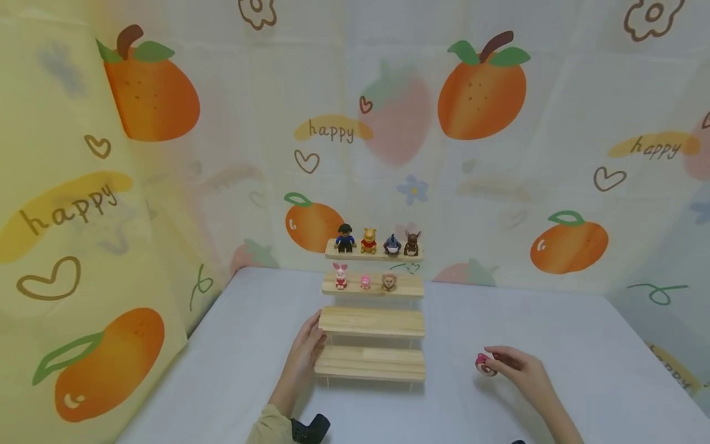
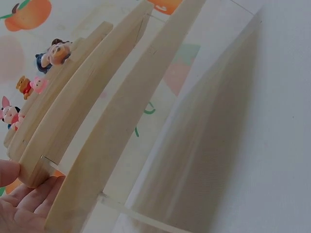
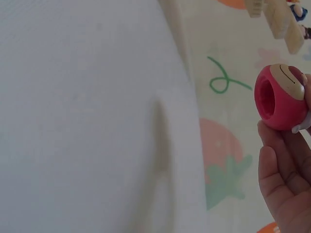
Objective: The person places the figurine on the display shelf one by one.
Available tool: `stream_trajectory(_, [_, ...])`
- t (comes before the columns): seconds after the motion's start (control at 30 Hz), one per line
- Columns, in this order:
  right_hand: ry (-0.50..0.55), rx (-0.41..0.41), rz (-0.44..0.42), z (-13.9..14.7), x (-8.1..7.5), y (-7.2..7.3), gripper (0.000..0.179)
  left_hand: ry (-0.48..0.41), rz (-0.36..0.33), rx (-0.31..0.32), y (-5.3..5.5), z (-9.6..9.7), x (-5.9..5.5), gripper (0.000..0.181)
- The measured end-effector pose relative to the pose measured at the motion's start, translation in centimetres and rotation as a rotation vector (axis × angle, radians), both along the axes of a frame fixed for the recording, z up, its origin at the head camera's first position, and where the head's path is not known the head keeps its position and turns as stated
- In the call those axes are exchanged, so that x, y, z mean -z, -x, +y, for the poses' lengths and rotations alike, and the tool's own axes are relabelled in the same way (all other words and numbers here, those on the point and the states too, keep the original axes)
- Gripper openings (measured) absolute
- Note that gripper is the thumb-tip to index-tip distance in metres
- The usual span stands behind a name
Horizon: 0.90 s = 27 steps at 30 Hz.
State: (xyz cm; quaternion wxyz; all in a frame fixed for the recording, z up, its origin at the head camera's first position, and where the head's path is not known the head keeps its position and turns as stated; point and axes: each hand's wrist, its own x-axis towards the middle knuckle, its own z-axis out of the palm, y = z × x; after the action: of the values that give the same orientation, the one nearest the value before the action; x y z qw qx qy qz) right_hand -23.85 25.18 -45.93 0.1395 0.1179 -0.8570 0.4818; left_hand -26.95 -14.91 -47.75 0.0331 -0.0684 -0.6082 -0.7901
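My left hand (image 1: pixel 302 353) grips the left end of a tiered wooden display shelf (image 1: pixel 371 320), thumb above the third board and fingers beneath it in the left wrist view. On the top tier stand a dark-haired figure in blue (image 1: pixel 345 238), a yellow bear in a red shirt (image 1: pixel 368 241), a blue donkey (image 1: pixel 392 245) and a brown figurine (image 1: pixel 412 244). One tier down are a pink pig (image 1: pixel 340 277), a small pink figurine (image 1: pixel 365 282) and a brown one (image 1: pixel 389 282). Right of the shelf, my right hand (image 1: pixel 524 373) pinches a hollow pink toy head (image 3: pixel 279 104) above the table.
The shelf stands on a white-covered table (image 1: pixel 466 327) with bare cloth to either side. Two lower boards (image 1: pixel 368 364) carry no figurines. A black device (image 1: pixel 312 428) sits by my left wrist. Fruit-printed curtains (image 1: pixel 249 123) rise behind and at the left.
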Motion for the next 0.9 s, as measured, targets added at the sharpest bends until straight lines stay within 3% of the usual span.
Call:
stream_trajectory(0.23, [0.006, 0.004, -0.003, -1.5, -0.9, 1.2, 0.024, 0.0, -0.022, 0.003, -0.1, -0.1, 0.1, 0.046])
stream_trajectory(0.5, [0.038, -0.043, 0.078, -2.5, -1.4, 2.7, 0.019, 0.035, -0.018, -0.017, -0.1, 0.0, 0.0, 0.047])
stream_trajectory(0.63, [0.045, -0.056, 0.102, -1.5, 1.1, 5.0, 0.02, 0.023, 0.002, -0.002, -0.1, -0.1, -0.1, 0.047])
stream_trajectory(0.77, [0.111, -0.129, 0.154, -0.3, 3.6, 7.3, 0.019, 0.015, 0.01, 0.008, -0.2, -0.2, 0.0, 0.047])
stream_trajectory(0.87, [0.099, -0.11, 0.185, 0.3, 5.0, 9.0, 0.02, 0.007, 0.0, 0.007, -0.2, -0.1, 0.1, 0.048])
stream_trajectory(0.9, [0.068, -0.07, 0.185, 0.5, 5.7, 9.7, 0.02, 0.011, 0.003, 0.008, -0.2, -0.1, 0.1, 0.049])
